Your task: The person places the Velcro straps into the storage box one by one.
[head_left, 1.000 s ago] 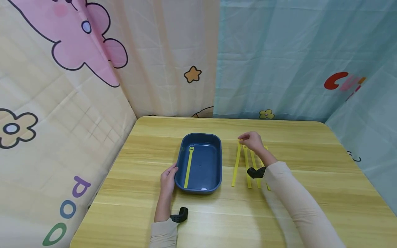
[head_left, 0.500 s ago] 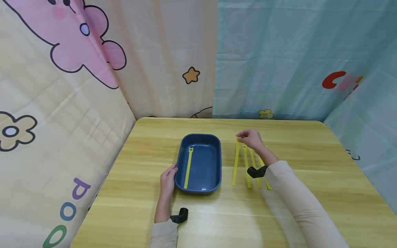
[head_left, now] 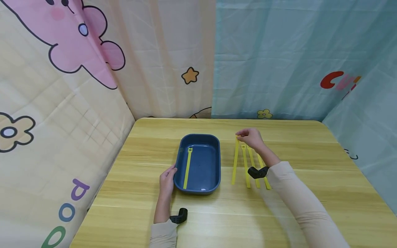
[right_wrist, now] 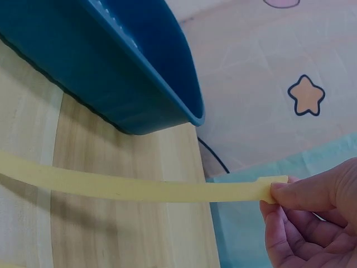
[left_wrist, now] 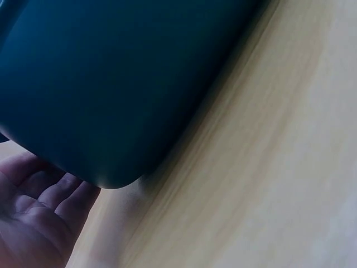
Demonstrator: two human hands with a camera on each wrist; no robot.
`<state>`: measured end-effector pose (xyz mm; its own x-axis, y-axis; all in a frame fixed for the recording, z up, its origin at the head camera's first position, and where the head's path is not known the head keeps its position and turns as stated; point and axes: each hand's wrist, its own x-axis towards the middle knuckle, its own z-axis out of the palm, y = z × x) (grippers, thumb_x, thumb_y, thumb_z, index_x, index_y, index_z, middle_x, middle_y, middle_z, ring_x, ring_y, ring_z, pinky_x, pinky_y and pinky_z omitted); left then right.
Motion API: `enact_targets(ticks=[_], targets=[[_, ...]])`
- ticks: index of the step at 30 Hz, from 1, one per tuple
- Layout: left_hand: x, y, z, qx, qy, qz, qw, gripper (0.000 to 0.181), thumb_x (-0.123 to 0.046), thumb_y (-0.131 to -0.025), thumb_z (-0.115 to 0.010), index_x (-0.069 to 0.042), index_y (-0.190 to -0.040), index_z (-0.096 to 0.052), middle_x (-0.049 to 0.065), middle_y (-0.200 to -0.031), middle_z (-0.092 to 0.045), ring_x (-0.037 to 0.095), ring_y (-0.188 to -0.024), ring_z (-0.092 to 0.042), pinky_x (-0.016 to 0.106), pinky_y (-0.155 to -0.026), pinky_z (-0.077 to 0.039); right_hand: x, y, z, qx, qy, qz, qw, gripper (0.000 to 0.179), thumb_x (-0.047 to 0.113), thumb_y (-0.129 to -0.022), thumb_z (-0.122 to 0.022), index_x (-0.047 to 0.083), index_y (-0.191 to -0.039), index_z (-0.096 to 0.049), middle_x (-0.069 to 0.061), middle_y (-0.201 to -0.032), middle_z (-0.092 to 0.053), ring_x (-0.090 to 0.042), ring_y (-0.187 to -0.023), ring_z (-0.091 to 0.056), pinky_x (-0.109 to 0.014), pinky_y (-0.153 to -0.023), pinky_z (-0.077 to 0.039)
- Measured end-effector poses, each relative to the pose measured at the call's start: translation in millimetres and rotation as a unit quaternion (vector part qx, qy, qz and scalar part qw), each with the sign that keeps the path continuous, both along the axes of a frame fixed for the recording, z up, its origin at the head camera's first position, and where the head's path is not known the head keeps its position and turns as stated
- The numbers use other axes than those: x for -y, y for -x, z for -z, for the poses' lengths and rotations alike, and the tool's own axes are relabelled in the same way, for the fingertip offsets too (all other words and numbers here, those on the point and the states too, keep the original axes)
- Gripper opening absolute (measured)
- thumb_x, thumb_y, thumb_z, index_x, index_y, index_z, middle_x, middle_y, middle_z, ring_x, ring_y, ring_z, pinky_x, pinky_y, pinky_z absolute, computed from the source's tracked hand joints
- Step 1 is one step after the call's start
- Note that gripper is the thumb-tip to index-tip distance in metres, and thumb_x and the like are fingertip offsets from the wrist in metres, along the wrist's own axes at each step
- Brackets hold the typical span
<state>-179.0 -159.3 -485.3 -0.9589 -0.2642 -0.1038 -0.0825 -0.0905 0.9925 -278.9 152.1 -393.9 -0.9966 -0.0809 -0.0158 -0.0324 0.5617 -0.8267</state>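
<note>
My left hand [head_left: 166, 181] holds the left side of a dark blue plastic tray [head_left: 219, 165], near its front corner. In the left wrist view its fingers [left_wrist: 70, 198] lie against the outer wall of the tray [left_wrist: 111, 111]. Inside the tray lies one flat yellow cable tie [head_left: 187, 168] with a slotted head. To the right, my right hand [head_left: 250, 138] pinches the head end of another yellow cable tie [head_left: 235, 165] between thumb and fingers. That strap slopes down from the hand, bowing slightly in the right wrist view, where the cable tie [right_wrist: 139, 190] runs leftward.
Several yellow cable ties [head_left: 246, 167] lie side by side on the wooden table [head_left: 217, 220], partly under the right hand and wrist. Printed curtains [head_left: 263, 51] hang behind the table's back edge and along both sides. A black wrist camera [head_left: 257, 172] sits on the right wrist.
The right hand has lifted the head end of its cable tie slightly, and the strap's lower end has shifted a little. The left hand stays on the tray.
</note>
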Motion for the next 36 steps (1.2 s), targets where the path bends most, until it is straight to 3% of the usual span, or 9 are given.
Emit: enact_targets(ticks=[9, 19, 36], targets=[[0.2, 0.0, 1.1, 0.001, 0.0, -0.006, 1.0, 0.035, -0.015, -0.082, -0.049, 0.003, -0.111, -0.053, 0.014, -0.117, -0.048, 0.02, -0.113, -0.037, 0.031, -0.093, -0.03, 2.9, -6.2, -12.3, -0.009, 0.006, -0.007, 0.9999, 0.022, 0.01, -0.079, -0.058, -0.001, -0.097, -0.06, -0.014, -0.091, -0.057, -0.023, -0.082, -0.052, -0.038, -0.071, -0.046], [0.6, 0.4, -0.1, 0.0, 0.0, -0.007, 1.0, 0.034, -0.015, -0.082, -0.049, 0.003, -0.111, -0.053, 0.012, -0.116, -0.049, 0.018, -0.113, -0.038, 0.029, -0.093, -0.03, 7.6, -14.6, -27.0, -0.034, 0.004, -0.025, 0.9991, 0.019, 0.011, -0.078, -0.059, 0.002, -0.095, -0.061, -0.012, -0.091, -0.06, -0.021, -0.082, -0.055, -0.032, -0.067, -0.047], [0.5, -1.6, 1.0, -0.003, -0.009, 0.005, 0.9999, 0.035, -0.018, -0.083, -0.049, 0.001, -0.112, -0.052, 0.011, -0.118, -0.047, 0.019, -0.112, -0.038, 0.03, -0.091, -0.032, 22.4, -41.8, -64.0, -0.109, -0.032, -0.059, 0.9918, 0.018, 0.013, -0.078, -0.059, 0.006, -0.094, -0.063, -0.007, -0.088, -0.062, -0.016, -0.077, -0.057, -0.027, -0.063, -0.047]])
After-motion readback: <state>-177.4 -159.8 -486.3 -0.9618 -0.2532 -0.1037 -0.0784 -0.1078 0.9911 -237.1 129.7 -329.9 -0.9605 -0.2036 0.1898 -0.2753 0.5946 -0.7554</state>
